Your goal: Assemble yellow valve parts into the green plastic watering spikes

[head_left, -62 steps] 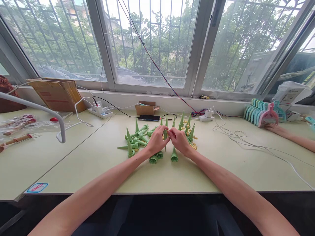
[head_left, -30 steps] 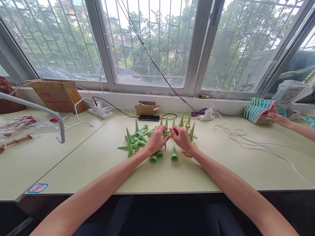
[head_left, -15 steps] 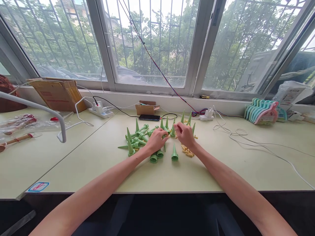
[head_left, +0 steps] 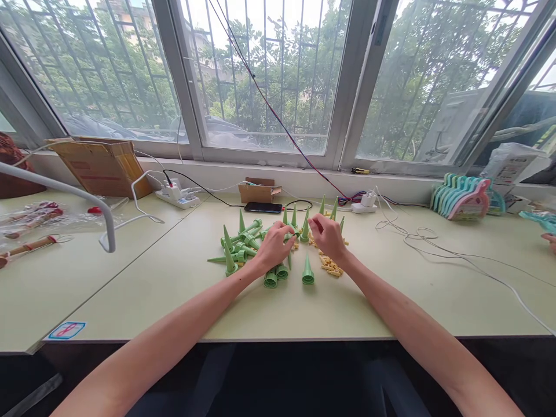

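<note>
My left hand [head_left: 275,246] is closed around a green plastic cone spike, its wide collar up by my fingers and its tip pointing down. Close by on the right, my right hand [head_left: 329,236] is pinched; whatever its fingertips hold is hidden. Beneath and left of my left hand lies a pile of green cone spikes [head_left: 249,238], some standing, some on their sides. One upright green cone [head_left: 308,272] stands between my forearms. Small yellow pegs [head_left: 331,266] lie scattered under my right hand. More green cones [head_left: 322,205] stand behind it.
A black phone [head_left: 263,207] lies behind the pile, before a small open cardboard box [head_left: 259,190]. White cables [head_left: 417,234] and teal and pink hangers [head_left: 463,197] are on the right. Another person's hand [head_left: 551,241] shows at the right edge near a teal item [head_left: 538,219].
The green spike's collar now shows more plainly at my left fingers. My hands have barely shifted. Another person's hand and a teal item have come in at the right edge.
</note>
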### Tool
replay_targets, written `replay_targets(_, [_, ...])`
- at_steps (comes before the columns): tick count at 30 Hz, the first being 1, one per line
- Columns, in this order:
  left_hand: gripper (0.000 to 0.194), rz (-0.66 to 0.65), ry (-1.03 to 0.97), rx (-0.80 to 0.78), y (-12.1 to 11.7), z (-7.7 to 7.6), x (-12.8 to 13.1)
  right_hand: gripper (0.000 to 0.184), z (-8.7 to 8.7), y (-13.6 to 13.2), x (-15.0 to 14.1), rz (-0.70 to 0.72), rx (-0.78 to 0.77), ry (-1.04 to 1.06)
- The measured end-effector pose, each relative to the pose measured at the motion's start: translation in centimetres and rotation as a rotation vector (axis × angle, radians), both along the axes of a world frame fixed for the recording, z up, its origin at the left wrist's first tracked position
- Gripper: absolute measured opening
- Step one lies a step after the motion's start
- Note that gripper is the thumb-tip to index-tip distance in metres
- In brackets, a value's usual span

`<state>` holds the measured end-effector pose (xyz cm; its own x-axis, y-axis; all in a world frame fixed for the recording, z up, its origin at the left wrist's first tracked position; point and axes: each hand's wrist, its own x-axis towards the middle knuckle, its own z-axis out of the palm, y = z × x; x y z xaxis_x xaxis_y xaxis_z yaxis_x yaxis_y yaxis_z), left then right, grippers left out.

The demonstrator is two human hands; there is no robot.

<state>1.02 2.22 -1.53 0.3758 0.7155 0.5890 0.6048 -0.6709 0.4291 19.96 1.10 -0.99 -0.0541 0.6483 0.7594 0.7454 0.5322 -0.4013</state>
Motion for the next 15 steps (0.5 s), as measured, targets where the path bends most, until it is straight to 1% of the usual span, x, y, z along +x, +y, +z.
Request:
replay_targets(5, [0.013, -0.026, -0.055, 0.061, -0.12, 0.22, 0.24, 0.028, -0.1, 0.07, 0.01, 0.003, -0.017, 0.028])
replay_targets(9, [0.011, -0.051, -0.076, 0.073, -0.24, 0.19, 0.41, 0.02, -0.12, 0.17, 0.02, -0.002, -0.035, 0.065])
replay_targets(11, [0.011, -0.055, -0.08, 0.073, -0.3, 0.22, 0.44, 0.019, -0.06, 0.14, 0.0, -0.017, -0.043, 0.049])
replay_targets(13, [0.011, -0.052, -0.081, 0.073, -0.34, 0.27, 0.43, 0.022, 0.01, 0.02, -0.08, -0.018, -0.094, -0.001])
replay_targets(15, [0.011, -0.044, -0.083, 0.077, -0.36, 0.33, 0.4, 0.027, 0.06, -0.19, -0.25, -0.007, -0.182, -0.076])
